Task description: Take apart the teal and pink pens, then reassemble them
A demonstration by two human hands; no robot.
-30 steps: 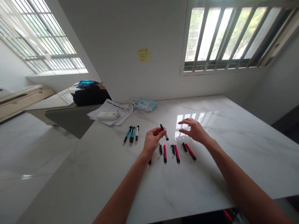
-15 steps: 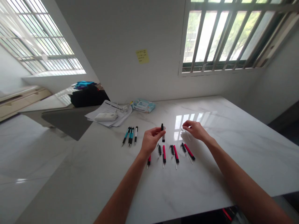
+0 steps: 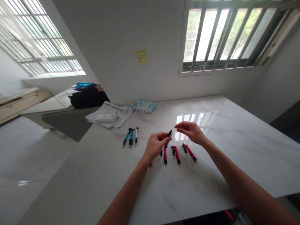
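My left hand pinches a short black pen part, tilted with its upper end leaning right. Just right of it, my right hand is closed in a pinch; whatever small thing is at its fingertips is too tiny to make out. Below the hands lie groups of pen pieces on the table: red barrels with black grips, short black clip parts and thin white refills. The leftmost group is mostly hidden behind my left hand and wrist.
Several blue and white pens lie left of my hands on the marble-patterned table. Farther back are papers, a white device and a wipes pack. A yellow note sticks to the wall.
My right hand has moved left, closer to my left hand. The left hand has shifted slightly right and down, and its black pen part has gone from upright to tilted.
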